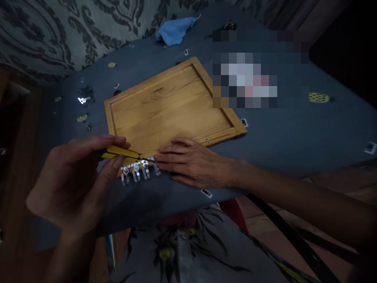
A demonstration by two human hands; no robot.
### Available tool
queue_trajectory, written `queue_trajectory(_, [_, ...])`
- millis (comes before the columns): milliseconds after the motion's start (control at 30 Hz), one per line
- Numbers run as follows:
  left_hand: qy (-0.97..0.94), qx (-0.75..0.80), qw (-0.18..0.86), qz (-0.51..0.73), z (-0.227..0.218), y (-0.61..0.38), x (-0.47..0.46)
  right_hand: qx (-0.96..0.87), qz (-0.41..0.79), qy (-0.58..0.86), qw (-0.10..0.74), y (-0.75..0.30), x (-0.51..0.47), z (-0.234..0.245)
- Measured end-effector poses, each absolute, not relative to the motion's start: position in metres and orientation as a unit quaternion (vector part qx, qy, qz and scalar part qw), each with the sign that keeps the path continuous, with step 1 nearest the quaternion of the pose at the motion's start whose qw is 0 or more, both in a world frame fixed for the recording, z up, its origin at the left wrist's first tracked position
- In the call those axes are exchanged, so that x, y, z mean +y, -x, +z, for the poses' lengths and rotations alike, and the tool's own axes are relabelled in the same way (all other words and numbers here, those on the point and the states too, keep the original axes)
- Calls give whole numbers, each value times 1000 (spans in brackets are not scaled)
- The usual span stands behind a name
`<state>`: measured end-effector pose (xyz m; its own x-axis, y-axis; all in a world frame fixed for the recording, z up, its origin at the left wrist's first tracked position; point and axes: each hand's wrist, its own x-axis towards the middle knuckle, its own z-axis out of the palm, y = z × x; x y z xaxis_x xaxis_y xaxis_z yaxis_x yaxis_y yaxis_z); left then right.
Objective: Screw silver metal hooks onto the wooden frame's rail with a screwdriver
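My left hand [79, 177] is closed around the yellow and black handle of a screwdriver [123, 152]. The thin shaft points right, its tip ending by the fingertips of my right hand [197, 163]. That hand lies palm down over the near edge of a wooden board [165, 104] with a raised frame, its fingers reaching left. Along the same near edge sits a row of several silver metal hooks [136, 173]. The rightmost hook [157, 169] is partly hidden under my right fingertips. Whether those fingers pinch anything small cannot be seen.
The board lies on a dark blue patterned cloth [282, 137]. A blue rag [176, 31] is at the back. Left of the board are a shiny metal piece [83, 100] and a small pile of screws [88, 127]. A pixelated patch covers the area right of the board.
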<state>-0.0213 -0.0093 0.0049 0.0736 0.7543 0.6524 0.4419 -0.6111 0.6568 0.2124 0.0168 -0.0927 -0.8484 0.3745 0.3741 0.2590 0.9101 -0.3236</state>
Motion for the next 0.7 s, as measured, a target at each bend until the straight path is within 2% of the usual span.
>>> queue_trajectory(367, [-742,390,154,524,2,25,-9,-951,141,167,218,-213,17,-91])
queue_trajectory(567, [-787,362,63,496,4,27,0,-949,159,167,217,-213,17,-91])
queue_trajectory(700, [-789,349,70,502,3,27,1,-949,158,168,214,-213,17,-92])
